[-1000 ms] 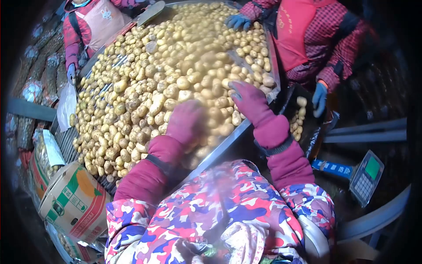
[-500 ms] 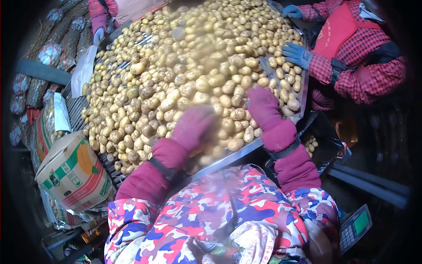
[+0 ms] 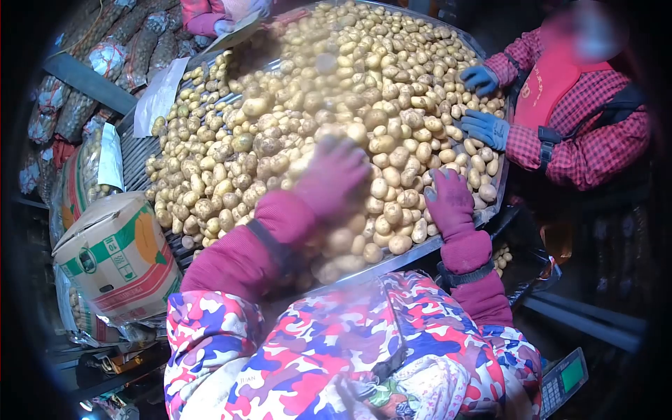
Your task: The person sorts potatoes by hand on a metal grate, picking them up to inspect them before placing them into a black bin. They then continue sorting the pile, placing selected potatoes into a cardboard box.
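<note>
A broad heap of potatoes covers the metal-rimmed sorting table in front of me. My left hand, in a purple glove, reaches onto the near middle of the heap. Its fingers are stretched out over the potatoes, and nothing shows in its grasp. Close to the right-hand rim, my right hand, also gloved in purple, rests against potatoes with its fingers apart. Haze on the lens blurs the middle of the heap.
Across the right rim, a co-worker's blue-gloved hands touch the potatoes. Another person's hand is at the far left. A printed cardboard box stands left, near filled mesh sacks. A device with a green screen sits lower right.
The view has shifted, moving the table right and down in the picture. My left hand has moved forward over the heap. My right hand stays near the right rim.
</note>
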`<action>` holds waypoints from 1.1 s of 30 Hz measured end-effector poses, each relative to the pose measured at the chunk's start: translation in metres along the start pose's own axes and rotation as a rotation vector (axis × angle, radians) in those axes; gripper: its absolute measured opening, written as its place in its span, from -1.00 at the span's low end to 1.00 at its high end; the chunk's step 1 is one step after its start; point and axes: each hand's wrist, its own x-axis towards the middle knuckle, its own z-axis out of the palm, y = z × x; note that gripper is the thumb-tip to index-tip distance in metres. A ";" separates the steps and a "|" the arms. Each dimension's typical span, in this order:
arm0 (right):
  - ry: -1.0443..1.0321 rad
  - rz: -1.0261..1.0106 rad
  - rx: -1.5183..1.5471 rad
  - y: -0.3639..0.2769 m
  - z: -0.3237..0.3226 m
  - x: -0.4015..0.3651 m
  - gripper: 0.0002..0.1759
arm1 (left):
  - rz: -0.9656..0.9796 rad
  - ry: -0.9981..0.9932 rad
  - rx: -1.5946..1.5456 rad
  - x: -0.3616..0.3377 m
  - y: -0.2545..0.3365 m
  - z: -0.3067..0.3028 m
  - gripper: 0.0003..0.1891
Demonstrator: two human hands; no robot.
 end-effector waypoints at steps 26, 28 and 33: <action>-0.160 -0.360 0.732 -0.138 -0.056 0.128 -0.47 | -0.785 0.323 -2.170 -0.094 0.056 -0.022 -0.42; -0.136 -0.447 0.685 -0.156 -0.027 0.150 -0.48 | -0.812 0.363 -2.205 -0.096 0.050 -0.013 -0.34; -0.350 -0.487 0.364 -0.193 0.009 0.180 -0.45 | -0.748 0.510 -2.439 -0.098 0.040 0.014 -0.27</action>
